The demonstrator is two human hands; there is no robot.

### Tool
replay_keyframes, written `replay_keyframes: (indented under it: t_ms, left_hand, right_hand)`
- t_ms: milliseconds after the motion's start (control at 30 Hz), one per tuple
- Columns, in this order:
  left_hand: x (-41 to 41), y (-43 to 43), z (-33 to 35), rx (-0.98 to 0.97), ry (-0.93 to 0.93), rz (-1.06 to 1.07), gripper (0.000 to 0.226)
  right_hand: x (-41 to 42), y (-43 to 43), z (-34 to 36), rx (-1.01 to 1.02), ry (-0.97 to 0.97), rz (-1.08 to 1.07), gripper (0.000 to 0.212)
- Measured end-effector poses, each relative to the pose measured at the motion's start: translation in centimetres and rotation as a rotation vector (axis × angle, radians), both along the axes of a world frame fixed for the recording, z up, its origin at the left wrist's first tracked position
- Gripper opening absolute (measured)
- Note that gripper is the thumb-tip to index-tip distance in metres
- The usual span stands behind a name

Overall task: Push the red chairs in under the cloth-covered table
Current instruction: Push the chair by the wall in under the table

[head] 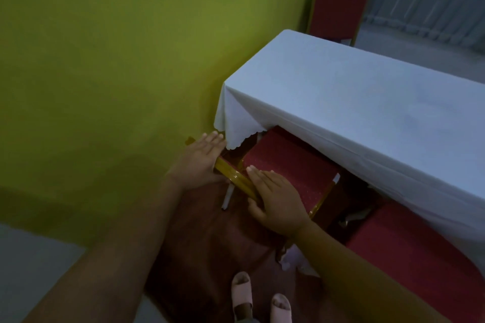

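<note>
While flat on the red chair (pixel 283 165), both hands, left hand (pixel 203 157), right hand (pixel 275 198)

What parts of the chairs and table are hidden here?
All in the head view:
- Table legs: the white cloth covers them.
- Front of the red chair: tucked under the cloth.
- Second red chair: cut off by the picture's right edge.
- Far chair: its seat sits behind the table.

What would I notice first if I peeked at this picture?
Probably the huge yellow-green wall filling the left side, and the white tablecloth bright on the right. In the middle, the left hand and right hand rest flat on the gold-edged back of a red chair whose seat is partly under the cloth.
</note>
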State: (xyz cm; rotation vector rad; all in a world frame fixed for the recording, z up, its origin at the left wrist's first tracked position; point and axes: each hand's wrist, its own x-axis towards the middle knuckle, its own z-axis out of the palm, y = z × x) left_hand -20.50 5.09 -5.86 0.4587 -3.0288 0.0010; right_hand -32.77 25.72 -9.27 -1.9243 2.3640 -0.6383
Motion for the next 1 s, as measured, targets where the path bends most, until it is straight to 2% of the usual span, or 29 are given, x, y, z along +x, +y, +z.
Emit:
replay_keyframes:
  t_ms: [133,267,400,500,633,800,1000]
  left_hand:
    - [-2.8,-0.1,0.1,0.006,0.004,-0.108,0.087]
    - [-4.4,-2.0,0.4,0.029,-0.075,-0.246,0.082]
    - [-4.1,-3.0,-0.3,0.134,0.010,-0.194,0.080]
    - [-3.9,-2.8,-0.9,0.172,0.117,-0.113,0.086]
    - [-5.0,-3.3,-0.8,0.155,0.149,-0.075,0.085]
    - [-6.6,-4.0,-1.3,0.108,0.189,-0.123,0.085]
    - [-8.0,-5.7,-2.1,0.113,0.181,-0.205,0.087]
  right_hand:
    - [-2.7,0.7,0.2,0.053,0.083,-0.090,0.066]
    - [-1.8,-0.2,0.5,0.069,0.080,-0.237,0.069]
    - [-0.4,-1.8,0.5,0.018,0.032,-0.412,0.074]
    - [-0.8,-2.3,0.7,0.006,0.050,-0.392,0.071]
    - [-2.7,-3.2,0.8,0.007,0.069,-0.380,0.072]
    - [-5.6,-3.8,0.6,0.064,0.083,-0.382,0.081]
    - [-6.0,-4.7,0.3,0.055,0.115,-0.447,0.076]
